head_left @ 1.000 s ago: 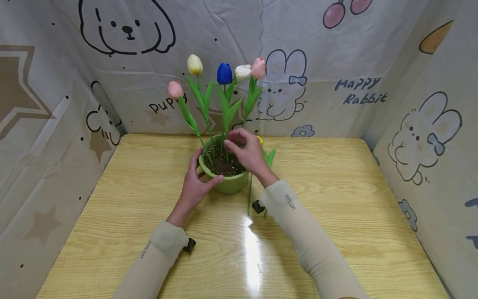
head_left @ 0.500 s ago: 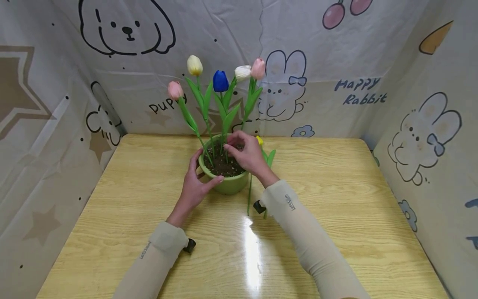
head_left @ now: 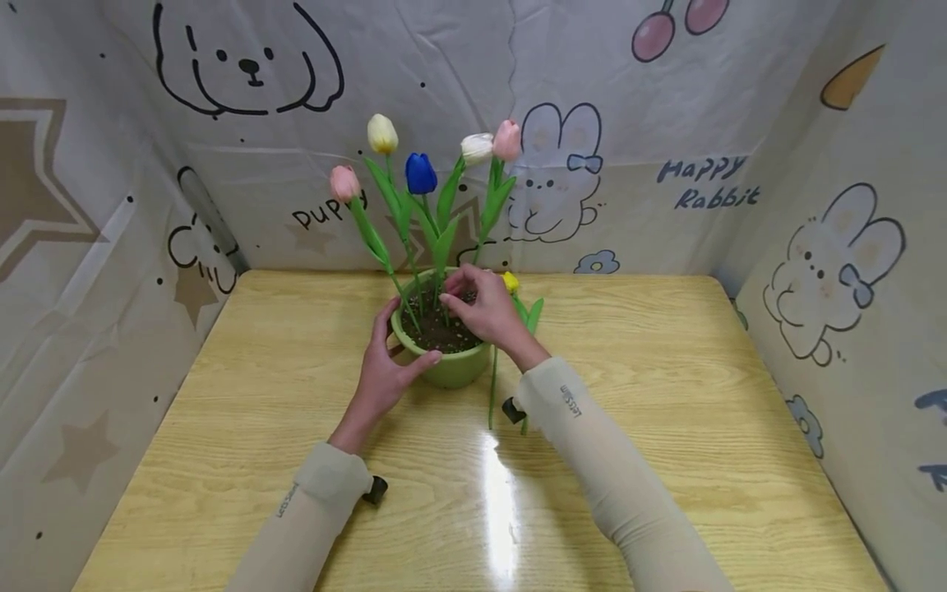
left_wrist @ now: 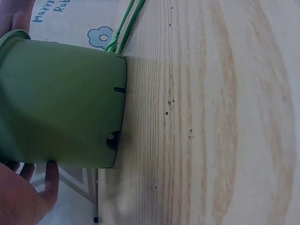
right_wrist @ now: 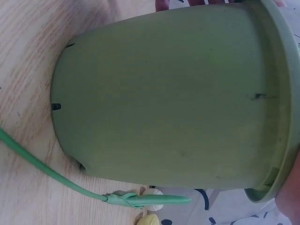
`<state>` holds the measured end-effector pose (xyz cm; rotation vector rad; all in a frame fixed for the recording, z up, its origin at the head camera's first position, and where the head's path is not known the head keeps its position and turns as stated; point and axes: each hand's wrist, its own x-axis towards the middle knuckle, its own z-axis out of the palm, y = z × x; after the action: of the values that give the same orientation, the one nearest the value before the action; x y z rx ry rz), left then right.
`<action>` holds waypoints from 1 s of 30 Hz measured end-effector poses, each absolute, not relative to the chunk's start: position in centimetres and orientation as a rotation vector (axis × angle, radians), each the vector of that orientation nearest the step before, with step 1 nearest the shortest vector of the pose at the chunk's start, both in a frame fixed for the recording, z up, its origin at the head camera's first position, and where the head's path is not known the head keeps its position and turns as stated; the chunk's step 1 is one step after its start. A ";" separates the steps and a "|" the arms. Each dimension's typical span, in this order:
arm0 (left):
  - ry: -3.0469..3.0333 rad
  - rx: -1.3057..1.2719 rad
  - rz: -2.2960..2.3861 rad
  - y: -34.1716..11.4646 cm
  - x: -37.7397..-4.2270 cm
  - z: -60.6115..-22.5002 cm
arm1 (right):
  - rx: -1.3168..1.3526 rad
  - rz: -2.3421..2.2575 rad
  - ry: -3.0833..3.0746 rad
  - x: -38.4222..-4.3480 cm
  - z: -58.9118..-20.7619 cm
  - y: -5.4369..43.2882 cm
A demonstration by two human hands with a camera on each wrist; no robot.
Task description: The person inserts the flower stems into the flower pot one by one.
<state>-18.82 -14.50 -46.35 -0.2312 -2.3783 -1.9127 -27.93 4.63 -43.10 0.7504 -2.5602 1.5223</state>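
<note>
My left hand (head_left: 385, 370) grips the green flower pot (head_left: 455, 370), fingers around its left side and thumb at the front rim. In the left wrist view, fingertips (left_wrist: 51, 176) press against the pot's wall. My right hand (head_left: 491, 308) reaches over the rim and pinches the stem of the blue tulip (head_left: 421, 173) low, close above the dark soil (head_left: 440, 335). The blue tulip leans left. Around it in the pot stand a pink tulip (head_left: 344, 183), a pale yellow tulip (head_left: 382, 134), a white tulip (head_left: 477, 149) and another pink tulip (head_left: 506, 141).
Right of the pot, a yellow tulip (head_left: 510, 282) lies on the wooden table (head_left: 651, 370), beside another loose green stem with leaves (head_left: 534, 315). A printed cloth (head_left: 636, 205) walls the back and sides. Soil crumbs (left_wrist: 167, 113) dot the table near the pot.
The blue tulip's head has shifted left and lower as my right hand moved slightly down toward the soil. My left hand keeps its hold on the pot.
</note>
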 end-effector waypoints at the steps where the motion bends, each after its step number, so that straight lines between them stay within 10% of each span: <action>1: -2.378 -0.231 -1.911 -14.5 -18.8 -46.4 | 0.754 1.522 -2.560 -28.0 -43.2 4.6; 30: -2.368 -0.238 -1.892 -15.0 -20.1 -49.2 | 0.767 1.545 -2.584 -27.9 -43.0 4.8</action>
<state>-20.13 -15.03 -49.17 -0.2376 -2.3678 -1.8925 -27.91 4.75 -43.01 0.7666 -2.5844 1.5451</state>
